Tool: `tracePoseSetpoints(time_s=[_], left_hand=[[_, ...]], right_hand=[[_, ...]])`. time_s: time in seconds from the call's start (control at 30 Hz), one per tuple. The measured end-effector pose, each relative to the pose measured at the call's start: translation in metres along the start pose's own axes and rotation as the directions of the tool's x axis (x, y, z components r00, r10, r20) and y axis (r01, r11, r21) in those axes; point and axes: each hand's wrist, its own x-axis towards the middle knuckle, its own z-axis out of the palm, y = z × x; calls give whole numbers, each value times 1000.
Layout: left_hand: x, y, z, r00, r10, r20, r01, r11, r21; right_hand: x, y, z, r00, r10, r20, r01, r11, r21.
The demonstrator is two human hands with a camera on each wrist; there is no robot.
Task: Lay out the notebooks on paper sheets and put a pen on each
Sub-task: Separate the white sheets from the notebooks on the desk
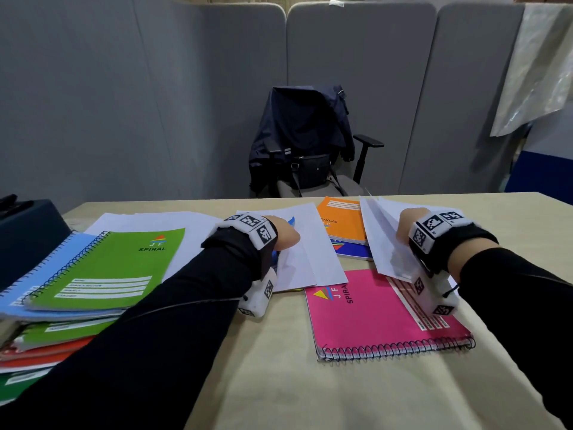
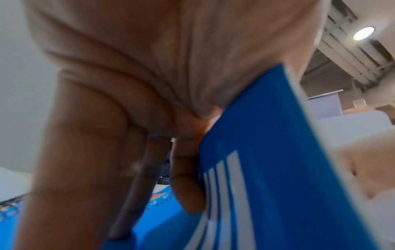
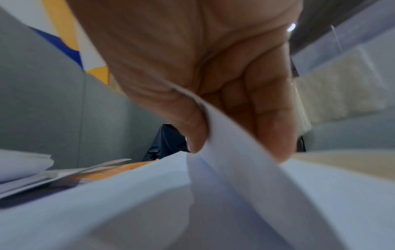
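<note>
My left hand [image 1: 286, 235] grips the edge of a blue notebook [image 2: 267, 169] that lies mostly under white paper sheets [image 1: 307, 243] at the table's middle; its fingers [image 2: 186, 182] press the blue cover. My right hand [image 1: 406, 226] pinches a white sheet [image 3: 235, 152] between thumb and fingers and holds it lifted over the top right corner of a pink spiral notebook [image 1: 378, 315]. An orange notebook [image 1: 342, 218] lies on a dark blue one [image 1: 356, 251] behind. No pen is in sight.
A pile of spiral notebooks with a green one [image 1: 102, 268] on top stands at the left, on loose sheets. A dark box [image 1: 28, 231] sits at the far left. Beyond the table [image 1: 310, 383] is a chair [image 1: 310, 156] with a jacket and bag, and grey partitions.
</note>
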Motion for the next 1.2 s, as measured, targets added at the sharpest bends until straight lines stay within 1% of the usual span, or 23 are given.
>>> tracePoseSetpoints(time_s=[0.03,0.07,0.1,0.17,0.27,0.33,0.4,0.47,0.5,0.57,0.6,0.67,0.7,0.77,0.83,0.87,0.93,1.0,1.07,1.2], left_hand=[[-3,-2,-3,1000,21,-15,-21,1000,-10],[-4,-5,-6,999,33,-34,-33,999,19],[-4,-11,-5,998,43,-53,-41,999,34],[-4,-21,-5,998,37,-50,-36,999,17],[-2,-32,-2,997,37,-72,-39,999,-23],[-3,-37,-1,994,47,-94,-50,998,-30],[-2,-41,0,994,49,-96,-54,998,-45],[-4,-43,2,993,50,-109,-58,996,-72],[-4,-43,3,992,50,-113,-60,994,-89],[-5,-43,3,992,49,-120,-65,990,-127],[-6,-42,3,992,50,-119,-67,987,-144],[-7,-42,4,992,44,-122,-64,984,-168],[-6,-41,4,992,40,-118,-62,981,-186],[-7,-42,5,995,35,-97,-57,970,-236],[-7,-42,6,994,34,-107,-57,974,-218],[-6,-42,6,992,36,-118,-58,981,-187],[-4,-42,7,990,39,-134,-57,990,-131],[-3,-42,7,991,47,-127,-61,992,-108],[-2,-42,7,992,48,-120,-59,994,-94],[-1,-41,6,991,52,-123,-62,995,-72]], right_hand=[[-2,2,-2,999,19,-30,-18,999,30],[-4,3,-4,996,48,-71,-44,998,52],[-10,2,-10,992,54,-111,-49,998,42],[-23,-2,-24,981,40,-192,-44,999,-17],[-38,-8,-48,978,48,-205,-56,998,-37],[-40,-11,-52,987,59,-152,-54,998,33],[-39,-13,-46,999,41,-28,-37,990,137],[-36,-17,-34,994,-7,111,-18,975,219],[-37,-19,-27,989,-15,145,-24,964,263],[-43,-24,-19,979,-11,204,-45,963,265],[-45,-25,-16,970,11,243,-73,966,248],[-46,-26,-12,966,33,255,-101,960,260],[-46,-26,-12,972,40,232,-102,960,262],[-43,-24,-11,988,67,138,-95,974,207],[-41,-22,-5,996,67,58,-75,987,145],[-43,-23,-2,996,56,72,-66,985,157],[-46,-26,5,986,33,162,-68,974,215],[-48,-30,8,972,15,235,-69,972,224],[-47,-35,9,969,10,247,-61,978,199],[-45,-44,11,977,40,210,-71,987,146]])
